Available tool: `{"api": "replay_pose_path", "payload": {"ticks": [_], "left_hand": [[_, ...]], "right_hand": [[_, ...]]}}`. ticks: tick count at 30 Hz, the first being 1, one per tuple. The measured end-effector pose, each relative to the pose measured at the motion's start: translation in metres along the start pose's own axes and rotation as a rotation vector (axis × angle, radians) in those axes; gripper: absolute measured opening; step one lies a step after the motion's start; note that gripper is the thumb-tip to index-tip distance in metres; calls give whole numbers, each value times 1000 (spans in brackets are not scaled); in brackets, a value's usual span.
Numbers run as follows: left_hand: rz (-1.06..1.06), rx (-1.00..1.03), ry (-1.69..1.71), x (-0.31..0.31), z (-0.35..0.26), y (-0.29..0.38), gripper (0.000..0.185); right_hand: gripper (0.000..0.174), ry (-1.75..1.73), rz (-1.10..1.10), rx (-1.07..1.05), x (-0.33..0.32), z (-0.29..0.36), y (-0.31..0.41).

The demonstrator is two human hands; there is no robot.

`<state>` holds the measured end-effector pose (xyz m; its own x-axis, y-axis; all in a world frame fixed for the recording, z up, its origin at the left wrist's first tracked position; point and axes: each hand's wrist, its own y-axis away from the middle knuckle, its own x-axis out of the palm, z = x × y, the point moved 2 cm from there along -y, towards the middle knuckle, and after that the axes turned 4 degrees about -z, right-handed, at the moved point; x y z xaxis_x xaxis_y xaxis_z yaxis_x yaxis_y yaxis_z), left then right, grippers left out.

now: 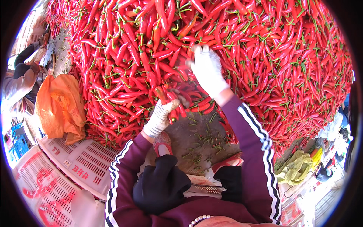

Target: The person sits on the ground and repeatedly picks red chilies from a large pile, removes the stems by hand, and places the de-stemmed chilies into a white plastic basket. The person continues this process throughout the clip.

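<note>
My left hand (163, 113), in a white knitted glove with grey stripes, grips a small bunch of red chili peppers (173, 109) above the bare ground at the pile's near edge. Up and to the right, my right hand (205, 66), also in a white glove, is over the large pile of red chilies (127, 56); its fingers are blurred, and whether it holds a pepper cannot be told. Many peppers in the pile have green stems, and an orange-tinged one (188, 27) lies beyond my right hand.
Loose green stems (208, 139) litter the ground before my feet. An orange sack (61, 107) and pale plastic crates (82, 164) stand at the left; a yellow-green sack (296, 167) lies at the right. A person (25, 73) works at the far left.
</note>
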<state>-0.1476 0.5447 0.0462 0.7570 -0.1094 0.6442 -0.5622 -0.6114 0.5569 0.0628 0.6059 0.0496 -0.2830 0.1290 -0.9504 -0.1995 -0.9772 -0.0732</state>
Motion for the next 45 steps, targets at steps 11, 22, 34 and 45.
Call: {"api": "replay_pose_path", "payload": {"ticks": [11, 22, 34, 45], "left_hand": [[60, -91, -104, 1, 17, -8, 47], [-26, -373, -79, -28, 35, 27, 29], [-242, -257, -22, -36, 62, 24, 19], [-64, -257, -117, -10, 61, 23, 22]], "right_hand": [[13, -1109, 525, 200, -42, -25, 88], [30, 15, 999, -356, -26, 3, 163], [15, -630, 488, -310, -18, 63, 153], [25, -58, 218, 14, -32, -57, 83]]}}
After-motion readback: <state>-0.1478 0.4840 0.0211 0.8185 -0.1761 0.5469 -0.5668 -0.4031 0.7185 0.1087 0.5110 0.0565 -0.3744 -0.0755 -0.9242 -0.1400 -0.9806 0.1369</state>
